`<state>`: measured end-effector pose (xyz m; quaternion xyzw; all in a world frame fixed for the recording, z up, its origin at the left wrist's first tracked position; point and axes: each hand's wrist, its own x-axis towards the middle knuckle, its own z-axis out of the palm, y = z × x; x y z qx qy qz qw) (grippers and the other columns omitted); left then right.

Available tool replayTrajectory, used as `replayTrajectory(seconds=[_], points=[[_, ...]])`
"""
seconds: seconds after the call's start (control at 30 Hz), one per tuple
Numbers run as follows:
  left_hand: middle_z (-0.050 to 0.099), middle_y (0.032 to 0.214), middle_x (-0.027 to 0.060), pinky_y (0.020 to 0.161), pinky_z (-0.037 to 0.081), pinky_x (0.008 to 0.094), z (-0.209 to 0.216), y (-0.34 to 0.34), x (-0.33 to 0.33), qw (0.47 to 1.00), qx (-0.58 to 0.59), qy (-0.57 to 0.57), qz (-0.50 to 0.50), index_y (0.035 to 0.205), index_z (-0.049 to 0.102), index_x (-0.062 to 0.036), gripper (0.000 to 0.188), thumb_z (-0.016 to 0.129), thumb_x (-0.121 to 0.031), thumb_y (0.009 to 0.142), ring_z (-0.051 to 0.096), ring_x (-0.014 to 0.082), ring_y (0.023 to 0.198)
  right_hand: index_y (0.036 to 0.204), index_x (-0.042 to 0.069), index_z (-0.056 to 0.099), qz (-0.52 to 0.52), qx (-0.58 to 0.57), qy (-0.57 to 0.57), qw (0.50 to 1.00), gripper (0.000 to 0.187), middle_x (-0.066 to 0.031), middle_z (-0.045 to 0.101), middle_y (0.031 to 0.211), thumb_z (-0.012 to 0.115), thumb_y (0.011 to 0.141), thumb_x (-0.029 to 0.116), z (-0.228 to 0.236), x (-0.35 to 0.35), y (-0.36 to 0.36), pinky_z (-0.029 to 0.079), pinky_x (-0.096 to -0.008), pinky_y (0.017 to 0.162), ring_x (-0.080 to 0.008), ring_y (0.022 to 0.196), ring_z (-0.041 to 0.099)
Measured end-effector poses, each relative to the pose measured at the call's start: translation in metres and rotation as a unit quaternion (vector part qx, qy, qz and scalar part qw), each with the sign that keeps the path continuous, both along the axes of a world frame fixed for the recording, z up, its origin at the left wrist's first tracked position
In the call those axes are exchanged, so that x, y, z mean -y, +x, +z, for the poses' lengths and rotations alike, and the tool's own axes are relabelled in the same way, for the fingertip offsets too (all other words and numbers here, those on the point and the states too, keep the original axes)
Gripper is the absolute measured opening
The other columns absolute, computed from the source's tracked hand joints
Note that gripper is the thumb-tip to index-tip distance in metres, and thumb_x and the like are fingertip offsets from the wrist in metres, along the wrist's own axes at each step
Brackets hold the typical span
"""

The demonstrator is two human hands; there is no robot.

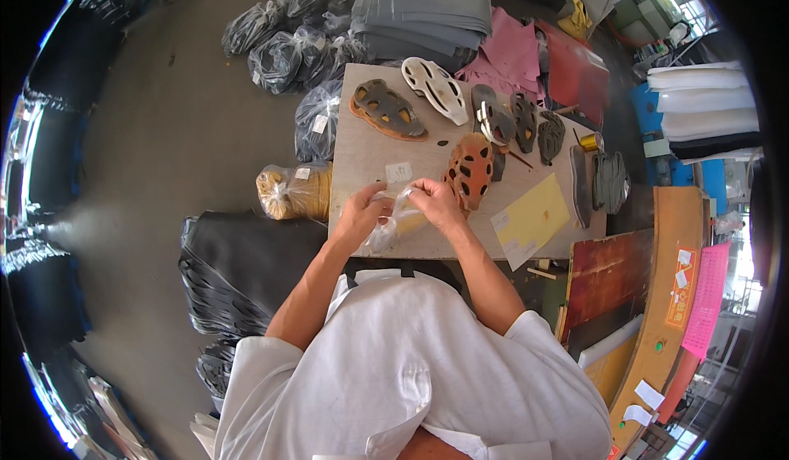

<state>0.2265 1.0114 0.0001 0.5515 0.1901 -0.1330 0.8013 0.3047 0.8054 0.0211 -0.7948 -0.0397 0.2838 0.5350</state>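
Both hands are at the front of the wooden table (427, 160), gripping a clear plastic bag (383, 236) between them. My left hand (364, 215) has its fingers closed on the bag's left side. The fingers of my right hand (437, 204) pinch the bag's gathered upper part. Something yellowish shows through the plastic; I cannot make out what. Just beyond my right hand lies a stack of orange cut-out pieces (472, 167) with oval holes, like shoe uppers. A small white label (399, 172) lies flat past the bag.
Farther back on the table are grey-and-orange cut-out pieces (386, 108), white ones (436, 90) and several grey stacks. A yellow sheet (538, 213) lies at the right. Bagged yellow pieces (292, 193) and black sheets (246, 267) flank the left side. Grey sheets (423, 8) are piled behind.
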Motion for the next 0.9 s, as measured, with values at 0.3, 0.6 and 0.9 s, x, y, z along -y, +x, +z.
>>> replayTrajectory(seconds=[0.3,0.6,0.9], points=[[0.054,0.153,0.0180,0.089,0.065,0.0425,0.047,-0.003,-0.006,0.994,0.073,-0.016,-0.078,0.168,0.026,-0.0113,0.076,0.036,0.010,0.095,0.064,0.0282,0.129,0.091,0.008,0.073,-0.025,-0.185,0.211,0.960,0.019,-0.0003,0.069,0.088,0.062,0.097,0.023,0.007,0.011,0.008,0.051,-0.0275,0.084,-0.0100,0.085,0.062],[0.072,0.094,0.0065,0.064,0.054,0.0313,-0.011,0.032,0.026,0.945,0.110,0.299,-0.077,0.145,0.058,-0.0034,0.050,0.069,-0.009,0.097,0.064,0.0104,0.080,0.107,0.003,0.069,0.102,-0.140,0.158,0.972,0.015,-0.0047,0.072,0.097,0.062,0.096,0.011,0.027,0.010,0.011,0.059,-0.0306,0.075,-0.0129,0.084,0.069],[0.065,0.073,0.0038,0.057,0.047,0.0313,-0.013,0.034,0.037,0.957,0.032,0.287,0.019,0.138,0.060,0.0023,0.052,0.075,-0.013,0.091,0.059,0.0102,0.065,0.114,0.004,0.067,-0.026,-0.170,0.136,0.976,0.020,-0.0025,0.070,0.089,0.071,0.096,0.012,0.013,-0.003,-0.003,0.057,-0.0280,0.062,-0.0111,0.070,0.066]])
